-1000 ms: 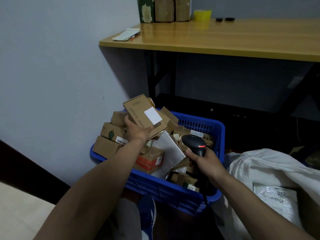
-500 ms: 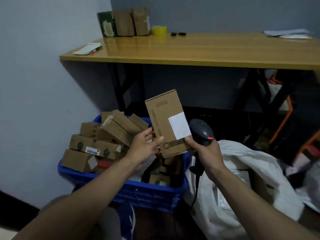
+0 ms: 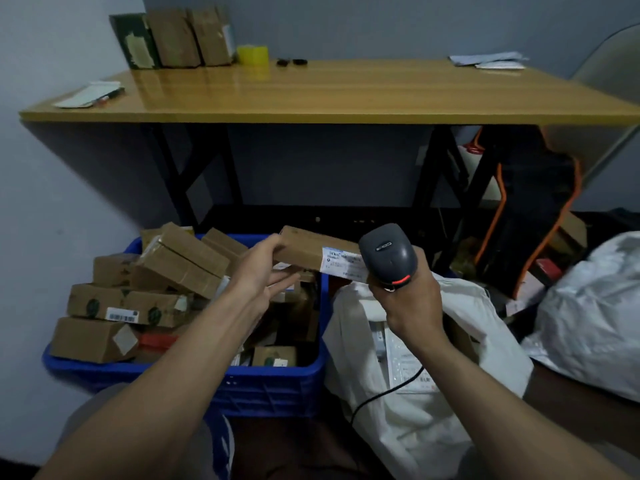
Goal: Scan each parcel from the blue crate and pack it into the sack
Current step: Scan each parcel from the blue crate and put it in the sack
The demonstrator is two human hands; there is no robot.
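Note:
My left hand [image 3: 258,271] holds a flat brown parcel [image 3: 308,251] by its left end, thumb on top and fingers underneath. The parcel lies nearly level above the right rim of the blue crate [image 3: 277,386], its white label [image 3: 341,263] turned up. My right hand [image 3: 410,303] grips a dark grey barcode scanner [image 3: 388,254] right at the label end; its cable hangs down over the white sack [image 3: 433,386]. The sack stands open just right of the crate, with white mailers inside. The crate is heaped with several brown boxes [image 3: 183,261].
A wooden table [image 3: 329,95] with black legs spans the back, carrying boxes, a yellow tape roll [image 3: 252,55] and papers. A second filled white sack [image 3: 595,306] lies at the right. An orange-and-black object stands under the table's right side. The wall is close on the left.
The parcel has been tipped from upright to nearly flat, label up, and carried right toward the scanner. My right hand has lifted the scanner over the sack. My view has swung right and up.

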